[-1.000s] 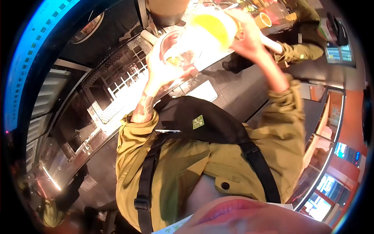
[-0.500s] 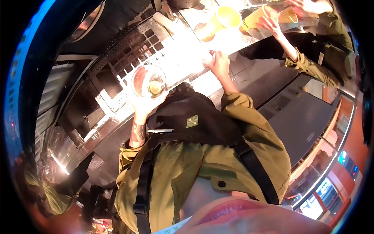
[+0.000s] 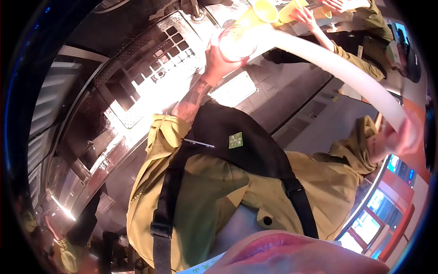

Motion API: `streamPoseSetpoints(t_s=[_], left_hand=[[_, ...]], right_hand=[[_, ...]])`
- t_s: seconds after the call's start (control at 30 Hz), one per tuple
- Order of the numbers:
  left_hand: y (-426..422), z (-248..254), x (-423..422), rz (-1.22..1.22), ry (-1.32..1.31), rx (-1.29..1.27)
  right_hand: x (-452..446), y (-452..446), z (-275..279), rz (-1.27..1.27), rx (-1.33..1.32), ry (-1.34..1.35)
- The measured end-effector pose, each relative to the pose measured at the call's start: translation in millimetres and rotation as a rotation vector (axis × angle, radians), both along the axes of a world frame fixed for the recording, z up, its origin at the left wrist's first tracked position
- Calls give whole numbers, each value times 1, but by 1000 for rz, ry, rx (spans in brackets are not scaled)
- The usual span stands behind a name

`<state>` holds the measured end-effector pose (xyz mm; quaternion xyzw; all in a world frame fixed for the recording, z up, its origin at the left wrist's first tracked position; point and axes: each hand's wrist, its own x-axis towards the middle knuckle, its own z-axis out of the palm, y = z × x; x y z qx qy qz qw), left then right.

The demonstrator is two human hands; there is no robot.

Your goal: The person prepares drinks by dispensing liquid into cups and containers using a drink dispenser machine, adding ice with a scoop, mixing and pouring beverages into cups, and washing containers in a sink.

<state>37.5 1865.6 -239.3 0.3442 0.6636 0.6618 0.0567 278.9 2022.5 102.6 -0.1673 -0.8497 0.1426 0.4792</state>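
My left hand [image 3: 219, 61] is wrapped around a clear glass [image 3: 237, 43] over the bright counter edge. Glare washes out what is inside it. Out to the right, my right hand [image 3: 406, 134] is raised and blurred, closed on the upper end of a long white rod that looks like a muddler [image 3: 337, 64]. The rod slants down towards the glass; its lower end fades into the glare, so I cannot tell whether it is inside.
A perforated metal rack [image 3: 171, 48] covers the counter at left, with a tap [image 3: 196, 11] behind it. Yellow cups [image 3: 262, 13] stand beyond the glass. A co-worker's hands [image 3: 305, 17] are close to them. Another person's sleeve [image 3: 68, 255] shows at lower left.
My left hand has carried the glass, where a lime slice showed before, rightwards along the counter. The white rod lying by the rack is now in my right hand, which has swung far right.
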Motion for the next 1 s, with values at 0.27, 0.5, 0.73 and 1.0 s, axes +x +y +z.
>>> streamPoseSetpoints(t_s=[0.27,0.5,0.73,1.0], left_hand=[[30,-16,-12,-1,299,43],[51,71,-17,-14,524,-339],[67,58,-11,100,408,-350],[81,44,3,275,476,-286]], right_hand=[[-150,-37,-72,216,178,-693],[-190,-31,-212,352,-686,434],[-175,4,-141,82,-289,159],[-192,11,-147,114,-283,143]])
